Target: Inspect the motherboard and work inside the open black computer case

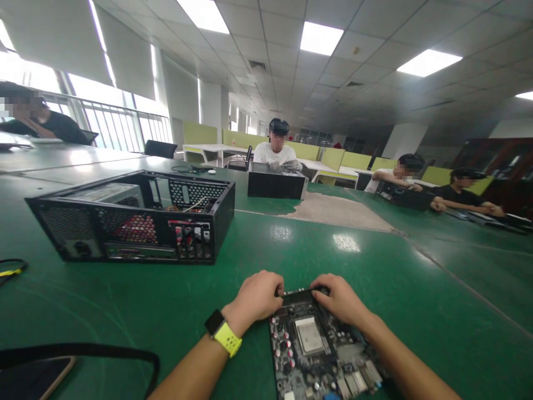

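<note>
Circuit board (pixel 320 347) at near bench (pixel 125 300) edge, gripped at its far end.
Left hand (pixel 256 297) and right hand (pixel 339 300) both pinch that end, fingers curled; any lift likely needs an even pull.

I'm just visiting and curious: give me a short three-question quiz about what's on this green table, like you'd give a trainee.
1. True or false: the open computer case stands right of the circuit board.
2. Which wrist wears the yellow-strapped watch? A left, B right.
3. Fill in: the left hand and right hand grip the board's ___ edge.
Key: 1 false; 2 A; 3 far.
</note>
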{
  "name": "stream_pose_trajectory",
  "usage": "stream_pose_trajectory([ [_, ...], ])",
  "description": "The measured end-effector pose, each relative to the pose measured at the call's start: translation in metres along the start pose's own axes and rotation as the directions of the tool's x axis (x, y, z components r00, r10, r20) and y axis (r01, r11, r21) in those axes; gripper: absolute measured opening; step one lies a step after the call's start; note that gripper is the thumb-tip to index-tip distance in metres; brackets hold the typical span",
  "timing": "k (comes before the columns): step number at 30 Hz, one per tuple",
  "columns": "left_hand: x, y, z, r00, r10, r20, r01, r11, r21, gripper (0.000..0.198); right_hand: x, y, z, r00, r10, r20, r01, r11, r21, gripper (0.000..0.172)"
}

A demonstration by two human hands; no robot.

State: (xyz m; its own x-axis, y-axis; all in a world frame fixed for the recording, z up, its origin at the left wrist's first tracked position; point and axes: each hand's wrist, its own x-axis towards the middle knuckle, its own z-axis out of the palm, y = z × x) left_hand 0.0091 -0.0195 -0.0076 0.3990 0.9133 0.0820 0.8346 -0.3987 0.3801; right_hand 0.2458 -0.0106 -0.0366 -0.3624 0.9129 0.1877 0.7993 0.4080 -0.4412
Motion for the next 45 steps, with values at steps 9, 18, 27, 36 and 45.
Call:
stream_pose_trajectory([
  [9, 0.002, -0.002, 0.002, 0.999, -0.033, -0.007, 0.033, 0.999, 0.021, 0.014, -0.003, 0.004, -0.004, 1.0, 0.008, -0.013, -0.007, 0.999, 0.045, 0.024],
  [18, 0.003, -0.003, 0.0, 0.998, -0.06, -0.004, 0.06, 0.998, 0.021, 0.016, -0.004, 0.005, -0.005, 1.0, 0.01, -0.023, -0.006, 0.983, 0.182, 0.016],
  [27, 0.002, -0.007, -0.006, 0.999, -0.039, 0.03, 0.039, 0.999, 0.012, 0.014, -0.002, 0.01, -0.01, 0.998, 0.064, 0.027, -0.068, 0.975, 0.212, 0.028],
  [36, 0.003, -0.013, -0.008, 0.998, -0.018, 0.061, 0.021, 0.999, -0.051, 0.01, 0.0, 0.021, -0.015, 0.992, 0.114, 0.062, -0.127, 0.952, 0.279, 0.032],
  [45, 0.003, -0.016, -0.008, 0.998, -0.001, 0.067, 0.006, 0.998, -0.07, 0.013, -0.001, 0.022, -0.014, 0.99, 0.107, 0.092, -0.13, 0.943, 0.306, 0.032],
])
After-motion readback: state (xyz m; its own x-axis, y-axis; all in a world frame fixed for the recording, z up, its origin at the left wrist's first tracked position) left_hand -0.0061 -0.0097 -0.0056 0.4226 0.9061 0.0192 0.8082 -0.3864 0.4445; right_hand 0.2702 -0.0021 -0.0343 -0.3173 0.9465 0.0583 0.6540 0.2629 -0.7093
